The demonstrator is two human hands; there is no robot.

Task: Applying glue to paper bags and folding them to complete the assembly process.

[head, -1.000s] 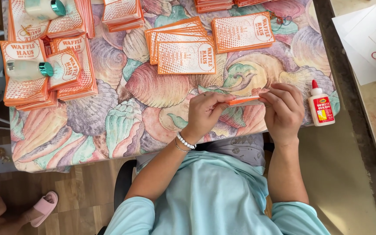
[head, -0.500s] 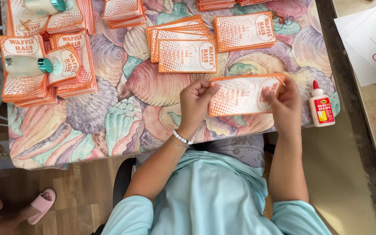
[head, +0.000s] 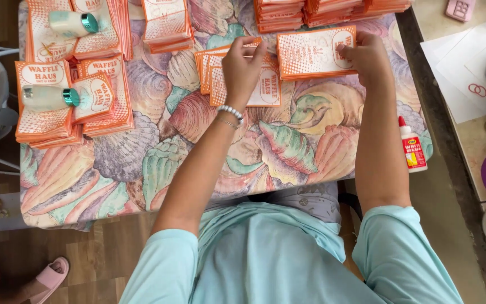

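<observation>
While both arms stretch far forward over the shell-print table (head: 142,169), the right hand (head: 367,56) pinches the right edge of an orange-white paper sleeve (head: 313,52), fingers closed on it; the left hand (head: 243,67) grips its left end above a fanned sleeve pile (head: 220,73). Half a second ago the sleeve was nearer the body, beside the glue bottle (head: 412,147).

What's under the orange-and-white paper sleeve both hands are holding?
The orange-and-white paper sleeve held by the left hand and right hand covers shell-patterned tablecloth; whether more sleeves lie beneath is hidden.
</observation>
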